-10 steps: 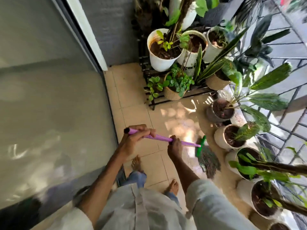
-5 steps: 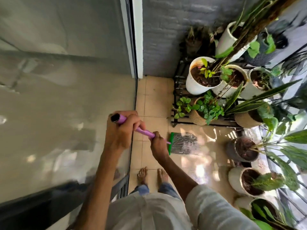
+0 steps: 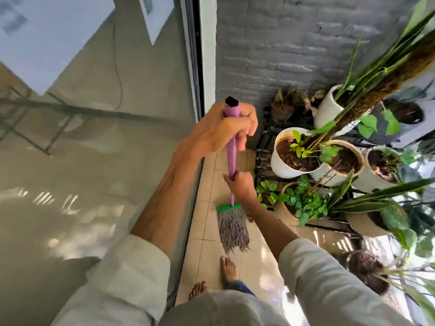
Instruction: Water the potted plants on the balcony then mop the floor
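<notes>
I hold a mop by its purple handle (image 3: 232,156). My left hand (image 3: 223,130) grips the handle's top end. Lower on the shaft, my right hand (image 3: 241,185) is wrapped around it just above the green clamp (image 3: 228,207). The grey string mop head (image 3: 233,229) lies on the beige floor tiles (image 3: 211,184), close to the glass door and just ahead of my bare feet. White pots with soil and plants (image 3: 290,152) stand on a black rack to the right. A woven pot of small green leaves (image 3: 286,208) sits beside my right hand.
A large sliding glass door (image 3: 94,161) runs along the left. A grey brick wall (image 3: 294,43) closes the far end. More pots (image 3: 366,271) and long leaves (image 3: 376,198) crowd the right side. My bare feet (image 3: 227,270) stand on the narrow tiled strip.
The mop head has swung from the right, near the pots, to the left beside the glass door. The handle now stands nearly upright and the view has turned right.
</notes>
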`<state>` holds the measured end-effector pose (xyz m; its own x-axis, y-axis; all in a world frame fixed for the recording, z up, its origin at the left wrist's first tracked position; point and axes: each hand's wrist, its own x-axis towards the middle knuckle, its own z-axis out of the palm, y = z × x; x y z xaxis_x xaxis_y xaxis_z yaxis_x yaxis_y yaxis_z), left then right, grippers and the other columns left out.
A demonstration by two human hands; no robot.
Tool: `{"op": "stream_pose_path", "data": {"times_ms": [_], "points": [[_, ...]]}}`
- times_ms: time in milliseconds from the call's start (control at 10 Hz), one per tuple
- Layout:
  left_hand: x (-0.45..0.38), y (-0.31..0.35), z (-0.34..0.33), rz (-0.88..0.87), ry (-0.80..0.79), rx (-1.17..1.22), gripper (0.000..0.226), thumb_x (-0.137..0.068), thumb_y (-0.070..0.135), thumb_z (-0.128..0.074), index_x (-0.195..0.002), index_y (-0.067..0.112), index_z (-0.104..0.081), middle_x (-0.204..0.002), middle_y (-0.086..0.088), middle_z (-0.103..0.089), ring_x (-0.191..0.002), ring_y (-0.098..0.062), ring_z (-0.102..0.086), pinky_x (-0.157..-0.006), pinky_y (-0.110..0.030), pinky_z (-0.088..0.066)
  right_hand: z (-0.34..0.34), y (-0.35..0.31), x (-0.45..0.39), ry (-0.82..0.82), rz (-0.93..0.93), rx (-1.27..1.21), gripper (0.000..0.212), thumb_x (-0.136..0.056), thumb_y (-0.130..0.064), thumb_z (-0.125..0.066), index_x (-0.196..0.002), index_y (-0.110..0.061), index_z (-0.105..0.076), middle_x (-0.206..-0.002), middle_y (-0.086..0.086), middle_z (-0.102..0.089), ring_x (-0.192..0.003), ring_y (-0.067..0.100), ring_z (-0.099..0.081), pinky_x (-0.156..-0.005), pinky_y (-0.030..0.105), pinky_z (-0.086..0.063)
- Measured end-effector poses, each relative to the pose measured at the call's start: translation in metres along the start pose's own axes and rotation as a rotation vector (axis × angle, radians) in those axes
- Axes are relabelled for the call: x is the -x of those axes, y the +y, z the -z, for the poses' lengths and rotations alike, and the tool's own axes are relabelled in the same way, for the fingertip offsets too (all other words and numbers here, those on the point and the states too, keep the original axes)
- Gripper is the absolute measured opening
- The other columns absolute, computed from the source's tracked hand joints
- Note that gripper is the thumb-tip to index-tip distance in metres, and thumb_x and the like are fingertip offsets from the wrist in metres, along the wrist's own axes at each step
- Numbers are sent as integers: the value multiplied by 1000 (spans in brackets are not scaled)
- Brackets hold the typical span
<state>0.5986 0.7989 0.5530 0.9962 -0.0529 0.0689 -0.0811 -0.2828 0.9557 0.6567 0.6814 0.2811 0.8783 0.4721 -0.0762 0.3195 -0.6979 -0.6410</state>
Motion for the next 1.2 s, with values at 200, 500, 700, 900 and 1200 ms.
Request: {"op": "stream_pose_path", "data": {"times_ms": [200,500,700,900,1200], "points": [[-93,5,34,37,-28,-16,20,-76,4,-52,-79,-16,-56,-56,-1,-63,-62,-34,-65,-83,-59,-61,32,-11,-107,-4,-17,-33,29,-94,-28,-74,-101,1,-73,-87,16,-76,-79,32,-73,-67,35,-53],[-228,-58,128,207,223,-106,44,-89,34,-78,-127,27,-57,-131,11,-65,-124,-4,-59,-105,-28,-44,50,-25,-290,67,-242,-225,19,-95,-15,-69,-103,2,-73,-84,8,-71,-75,26,-71,-68,34,-61],[-256,-131,199,265,534,-69,33,-97,5,-63,-124,23,-60,-127,8,-67,-127,-8,-60,-111,-30,-45,78,-23,-395,98,-215,-152,22,-101,-7,-57,-117,5,-66,-105,22,-74,-90,37,-72,-79,38,-60],[-262,-170,189,305,552,-94,37,-96,-4,-58,-114,28,-65,-121,9,-72,-108,13,-64,-107,-25,-48,113,-49,-444,58,-18,-33,42,-99,-9,-56,-140,-3,-56,-115,23,-74,-107,41,-68,-87,40,-54],[-257,-149,96,280,427,-209,28,-97,1,-57,-112,22,-68,-115,4,-72,-112,-9,-67,-103,-29,-52,175,20,-354,-96,119,175,20,-94,-13,-57,-93,-9,-76,-105,12,-77,-102,35,-70,-86,35,-50]]}}
